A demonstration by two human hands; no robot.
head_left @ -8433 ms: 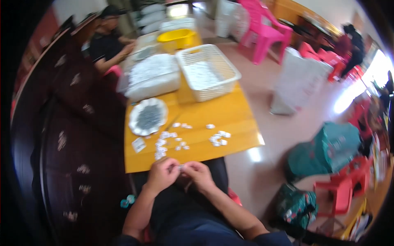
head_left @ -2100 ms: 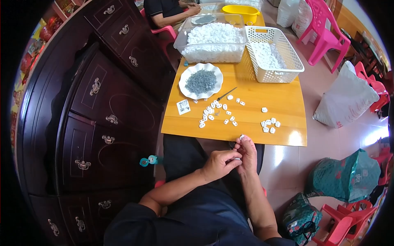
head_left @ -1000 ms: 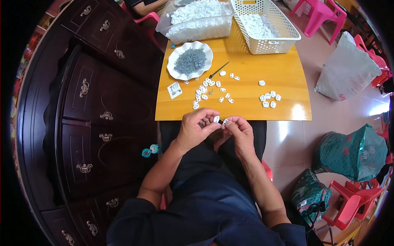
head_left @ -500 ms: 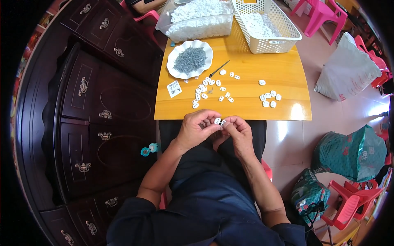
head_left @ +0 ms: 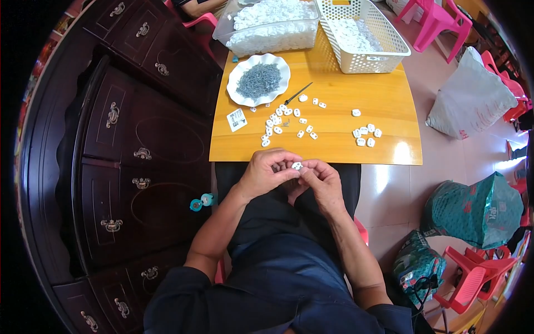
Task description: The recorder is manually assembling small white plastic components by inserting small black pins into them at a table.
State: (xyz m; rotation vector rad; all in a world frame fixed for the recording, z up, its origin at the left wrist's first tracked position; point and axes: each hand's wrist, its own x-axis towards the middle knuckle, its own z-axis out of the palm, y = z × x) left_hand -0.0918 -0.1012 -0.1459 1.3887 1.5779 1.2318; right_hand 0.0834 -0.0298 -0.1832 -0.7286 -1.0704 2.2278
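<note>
Since half a second ago we are keeping both hands almost unmoved over our lap, just below the table's near edge. Our left hand (head_left: 267,173) and right hand (head_left: 321,182) are together pinching a small white piece (head_left: 296,165) between fingertips; it is too small to tell its long axis. From left: dark wooden cabinet (head_left: 128,145), yellow table (head_left: 345,133), white plate (head_left: 240,96), scattered white pieces (head_left: 281,123), white basket (head_left: 361,34), pink chairs (head_left: 439,19).

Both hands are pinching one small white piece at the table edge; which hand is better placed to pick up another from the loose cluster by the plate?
Probably the left hand: the bigger cluster of white pieces lies straight ahead of it, left of the right hand.
</note>
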